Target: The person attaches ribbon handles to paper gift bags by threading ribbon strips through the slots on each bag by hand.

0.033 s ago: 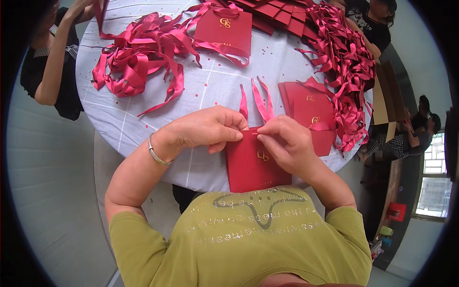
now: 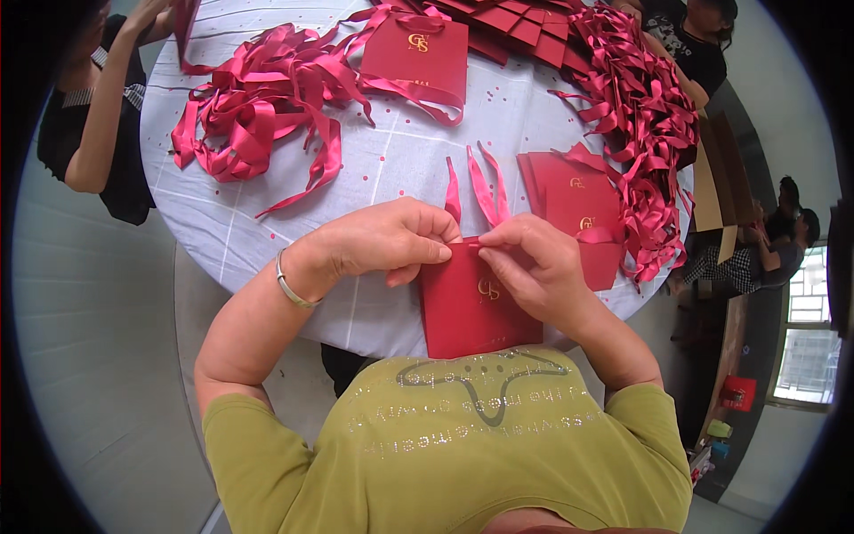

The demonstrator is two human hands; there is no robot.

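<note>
A flat red paper bag (image 2: 476, 311) with a gold emblem lies at the near edge of the round white-clothed table (image 2: 391, 169). My left hand (image 2: 382, 240) pinches its top edge from the left; a silver bangle sits on that wrist. My right hand (image 2: 534, 262) grips the same top edge from the right. Between my fingertips, red ribbon ends (image 2: 476, 182) stick up from the bag's top and lie on the cloth.
A pile of loose red ribbons (image 2: 258, 98) lies far left. A finished red bag (image 2: 416, 49) lies at the far middle. Stacked red bags (image 2: 574, 200) and more ribbons (image 2: 649, 116) are at right. Another person's arm (image 2: 102, 116) reaches in at upper left; others sit at right.
</note>
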